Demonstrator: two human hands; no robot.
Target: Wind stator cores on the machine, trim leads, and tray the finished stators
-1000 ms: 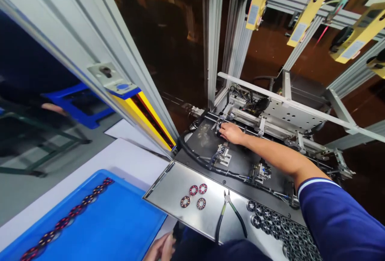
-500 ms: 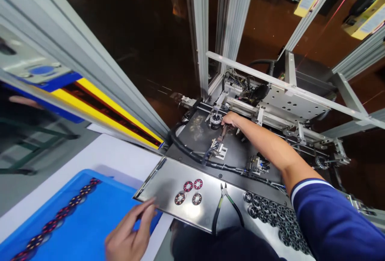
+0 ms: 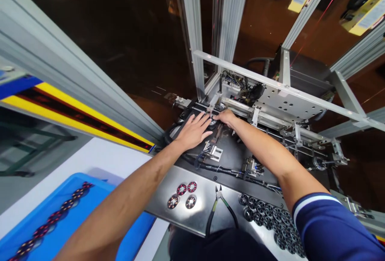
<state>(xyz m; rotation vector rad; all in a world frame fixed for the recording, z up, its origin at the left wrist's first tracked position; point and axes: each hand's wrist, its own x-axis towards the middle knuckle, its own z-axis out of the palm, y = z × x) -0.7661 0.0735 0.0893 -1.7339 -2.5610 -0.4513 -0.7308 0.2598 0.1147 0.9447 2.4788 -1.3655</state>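
Both my arms reach far into a machine with a black base plate [image 3: 231,154]. My left hand [image 3: 192,130] lies flat with fingers spread, its fingertips at a small round fixture [image 3: 212,123] at the back of the plate. My right hand [image 3: 225,117] sits just right of that fixture, fingers curled down onto it; what it pinches is hidden. A small metal clamp block [image 3: 214,151] stands just below the hands.
A steel shelf [image 3: 207,209] in front carries several red wound rings [image 3: 182,195], black-handled pliers [image 3: 217,209] and a row of dark rings [image 3: 267,217]. A blue tray [image 3: 75,221] with a line of wound rings lies at lower left. Aluminium frame posts [image 3: 192,32] surround the opening.
My left hand rose from near the blue tray and reached in beside the round fixture. My right hand stayed at the fixture. The view tilted a little further down.
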